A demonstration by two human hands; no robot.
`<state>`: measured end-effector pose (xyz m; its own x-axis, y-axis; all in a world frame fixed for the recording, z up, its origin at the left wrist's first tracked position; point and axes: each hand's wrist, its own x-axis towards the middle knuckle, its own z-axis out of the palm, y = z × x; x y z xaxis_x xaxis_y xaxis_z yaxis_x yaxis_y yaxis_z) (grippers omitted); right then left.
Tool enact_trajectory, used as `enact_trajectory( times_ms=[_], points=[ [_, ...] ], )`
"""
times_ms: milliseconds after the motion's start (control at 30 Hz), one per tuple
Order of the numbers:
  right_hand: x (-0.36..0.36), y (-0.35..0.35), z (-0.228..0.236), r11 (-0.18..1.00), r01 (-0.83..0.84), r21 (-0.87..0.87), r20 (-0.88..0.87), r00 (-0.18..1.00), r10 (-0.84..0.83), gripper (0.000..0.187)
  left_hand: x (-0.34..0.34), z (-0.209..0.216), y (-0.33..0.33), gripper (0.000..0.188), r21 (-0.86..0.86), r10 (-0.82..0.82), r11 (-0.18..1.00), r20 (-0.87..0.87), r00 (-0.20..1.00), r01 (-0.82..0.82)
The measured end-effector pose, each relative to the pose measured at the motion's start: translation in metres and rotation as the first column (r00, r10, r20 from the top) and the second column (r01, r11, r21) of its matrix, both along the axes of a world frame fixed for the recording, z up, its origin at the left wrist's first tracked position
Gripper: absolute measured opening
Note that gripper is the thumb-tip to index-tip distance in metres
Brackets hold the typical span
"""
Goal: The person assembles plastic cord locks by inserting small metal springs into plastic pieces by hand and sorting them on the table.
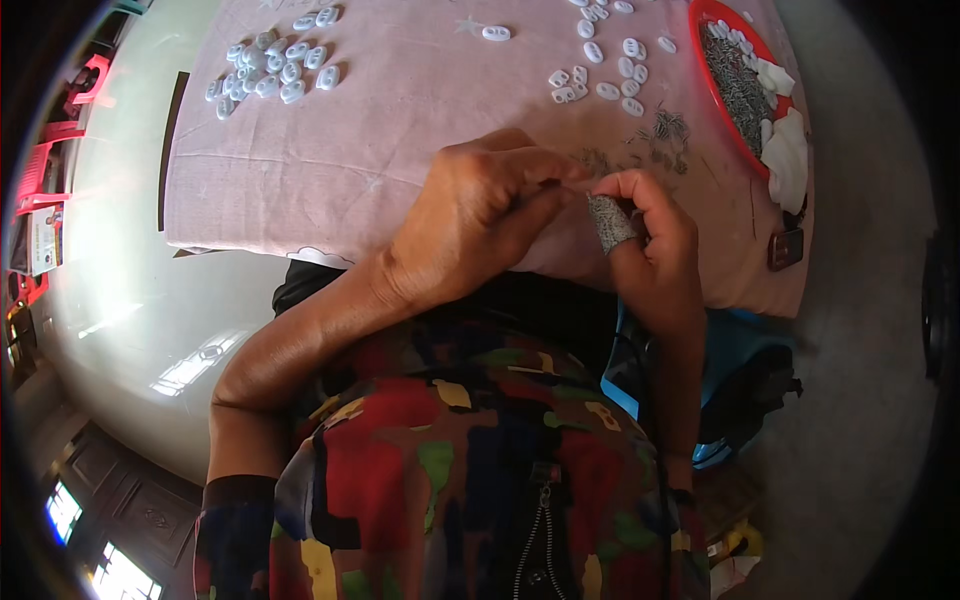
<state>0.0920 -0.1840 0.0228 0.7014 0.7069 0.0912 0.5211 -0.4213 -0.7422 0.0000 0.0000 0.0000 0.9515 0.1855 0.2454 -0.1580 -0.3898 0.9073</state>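
Head cam: L hand (468, 215) & R hand (668, 238) nearly meet, fingertips bunched; can't tell if clamped on anything. Small grey pcs (668, 127) lie just beyond both.

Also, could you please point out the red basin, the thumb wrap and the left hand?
Red basin (728, 122): head view, on its left wall.
Thumb wrap (611, 224): head view, middle of its grey surface.
Left hand (468, 208): head view, back of hand.
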Motion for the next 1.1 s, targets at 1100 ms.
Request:
enact_trajectory(
  times_ms=[1100],
  points=[
    [-0.007,0.011,0.002,0.975,-0.024,0.223,0.235,0.972,-0.03,0.026,0.001,-0.006,-0.008,0.012,-0.617,-0.192,0.785,-0.157,0.969,0.056]
  ],
)
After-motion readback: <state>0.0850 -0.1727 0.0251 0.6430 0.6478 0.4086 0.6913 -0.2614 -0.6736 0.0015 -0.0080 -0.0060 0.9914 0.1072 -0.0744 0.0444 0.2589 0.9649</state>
